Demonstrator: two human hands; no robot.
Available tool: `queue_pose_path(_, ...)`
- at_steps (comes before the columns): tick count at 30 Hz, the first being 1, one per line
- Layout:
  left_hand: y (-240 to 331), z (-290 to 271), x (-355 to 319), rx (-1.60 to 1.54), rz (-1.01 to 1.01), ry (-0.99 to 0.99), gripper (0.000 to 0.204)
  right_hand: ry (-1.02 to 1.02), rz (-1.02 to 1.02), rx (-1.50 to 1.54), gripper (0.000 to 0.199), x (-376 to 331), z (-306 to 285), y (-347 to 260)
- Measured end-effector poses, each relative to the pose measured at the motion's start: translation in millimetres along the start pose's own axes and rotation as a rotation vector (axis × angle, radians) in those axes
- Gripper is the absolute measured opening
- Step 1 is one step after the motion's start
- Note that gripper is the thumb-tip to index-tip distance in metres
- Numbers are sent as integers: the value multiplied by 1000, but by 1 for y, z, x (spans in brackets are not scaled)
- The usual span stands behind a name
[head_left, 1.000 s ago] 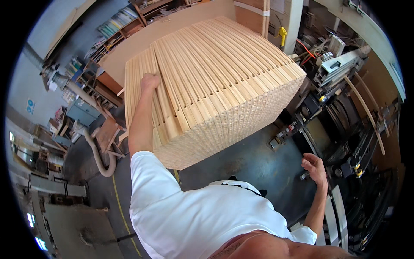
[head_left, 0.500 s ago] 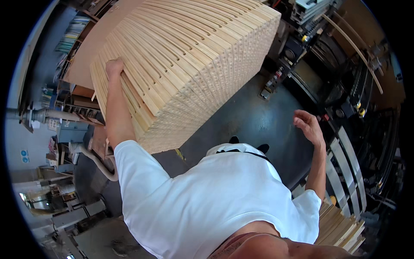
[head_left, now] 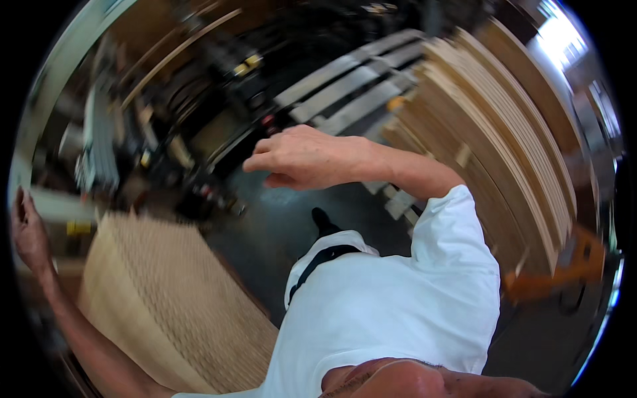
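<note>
My left hand [head_left: 31, 232] is at the far left, fingers stretched out, holding nothing. It is above and beside the big stack of pale wooden slats [head_left: 192, 292], whose end faces show rows of small marks; the hand appears apart from it. In front of my body, over the dark floor, my right hand [head_left: 302, 158] hangs in the air with loosely bent fingers and the thumb apart. Nothing is in it. To the right of that arm stands another stack of long wooden boards [head_left: 464, 142].
A slatted grey pallet [head_left: 345, 83] lies beyond my right hand. Dark machinery with yellow knobs [head_left: 247, 65] fills the far side, blurred. An orange metal frame [head_left: 564, 273] sits by the boards at the right. Dark floor [head_left: 269, 212] lies before my feet.
I have turned to the right. My left hand has come off the slat stack, which now sits at the lower left. My right arm has swung across my front, and the board stack has come into fuller view.
</note>
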State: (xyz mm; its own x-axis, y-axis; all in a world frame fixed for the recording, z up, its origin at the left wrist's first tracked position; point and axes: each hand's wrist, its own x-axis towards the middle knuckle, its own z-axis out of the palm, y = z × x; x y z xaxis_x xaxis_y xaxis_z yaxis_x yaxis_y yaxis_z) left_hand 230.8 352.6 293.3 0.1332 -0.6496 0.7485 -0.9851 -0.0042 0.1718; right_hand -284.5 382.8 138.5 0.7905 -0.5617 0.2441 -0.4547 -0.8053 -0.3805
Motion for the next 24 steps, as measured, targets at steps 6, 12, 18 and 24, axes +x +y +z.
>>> queue_pose_path(6,302,205,-34,-746,382,-352,29,504,634,-343,33,-183,-129,101)
queue_pose_path(12,348,300,-146,-1085,307,-844,28,419,1637,-1068,29,-429,-210,139)
queue_pose_path(18,287,432,-238,-926,-96,-1174,36,456,1700,-1032,21,-499,-187,128)
queue_pose_path(24,220,501,-288,-821,-362,-1223,31,404,1481,-1135,22,-514,-178,140)
